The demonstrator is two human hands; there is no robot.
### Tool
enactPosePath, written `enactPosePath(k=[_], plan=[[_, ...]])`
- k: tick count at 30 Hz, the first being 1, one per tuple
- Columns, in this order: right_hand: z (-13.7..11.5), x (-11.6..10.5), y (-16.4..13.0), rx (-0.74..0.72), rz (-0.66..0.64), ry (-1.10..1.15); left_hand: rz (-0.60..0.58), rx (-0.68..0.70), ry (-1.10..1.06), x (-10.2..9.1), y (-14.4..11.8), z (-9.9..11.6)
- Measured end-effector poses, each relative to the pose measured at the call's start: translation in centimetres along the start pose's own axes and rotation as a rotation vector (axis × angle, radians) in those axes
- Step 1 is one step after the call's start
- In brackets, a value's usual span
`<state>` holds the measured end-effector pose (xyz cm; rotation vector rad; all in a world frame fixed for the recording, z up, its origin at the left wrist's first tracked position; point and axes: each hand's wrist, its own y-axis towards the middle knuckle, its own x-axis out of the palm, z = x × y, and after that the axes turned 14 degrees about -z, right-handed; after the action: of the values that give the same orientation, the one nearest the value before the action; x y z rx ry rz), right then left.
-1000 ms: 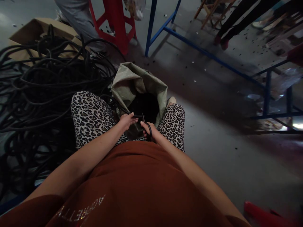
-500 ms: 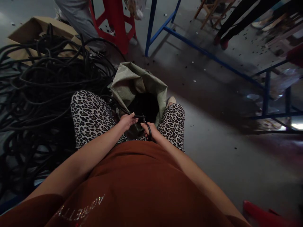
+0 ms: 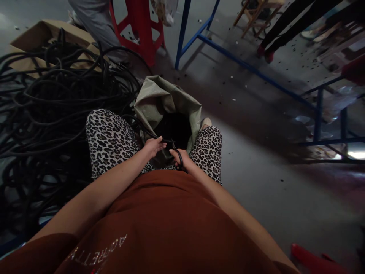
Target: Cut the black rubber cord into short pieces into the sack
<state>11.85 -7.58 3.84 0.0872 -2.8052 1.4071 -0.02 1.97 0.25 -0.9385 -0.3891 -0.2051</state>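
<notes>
A: What takes up the most room here?

B: The grey concrete floor (image 3: 256, 190), smooth, dull and speckled with small dark bits. A blue metal frame (image 3: 228, 53) of square tube stands across its far part.

A: And to the left?

B: A big loose heap of black cable (image 3: 51, 106), round and rubbery, looping over itself, with a flat brown cardboard box (image 3: 34, 42) behind it. Past that stands a red stool (image 3: 142, 26), and beside it another person's grey trouser leg (image 3: 97, 26).

A: What sits between the knees?

B: A grey-green woven sack (image 3: 159, 99), crumpled, soft, its mouth open and dark inside. It stands on the floor between the leopard-print trouser legs (image 3: 111, 140), just beyond both hands.

A: The hands?

B: The left hand (image 3: 152, 146) is curled round one strand of cable (image 3: 142, 131), fingers partly closed, pinching it near the sack's mouth. That strand runs from the heap on the left across to the hand, its long axis roughly left to right, sloping toward the person.

A: And the other?

B: The right hand (image 3: 179, 158) grips black-handled scissors (image 3: 176, 150), fingers through the loop handles. The blades point up and away, toward the sack's opening and the held end of the strand. Whether the blades are apart or together I cannot tell; they are too small and dark.
</notes>
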Motion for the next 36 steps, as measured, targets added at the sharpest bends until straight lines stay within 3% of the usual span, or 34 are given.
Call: enactPosePath(k=[8, 16, 27, 36], plan=[[0.56, -0.33, 0.42, -0.046, -0.026, 0.03, -0.014, 0.012, 0.038, -0.01, 0.07, 0.01], [0.87, -0.54, 0.64, -0.09, -0.002, 0.062, 0.014, 0.022, -0.058, -0.06, 0.22, 0.23], [0.83, -0.32, 0.4, -0.031, -0.207, 0.13, -0.016, -0.01, -0.147, -0.11, 0.49, 0.45], [0.57, -0.13, 0.43, -0.022, -0.216, 0.117, -0.041, -0.003, -0.063, 0.01, 0.1, -0.02]])
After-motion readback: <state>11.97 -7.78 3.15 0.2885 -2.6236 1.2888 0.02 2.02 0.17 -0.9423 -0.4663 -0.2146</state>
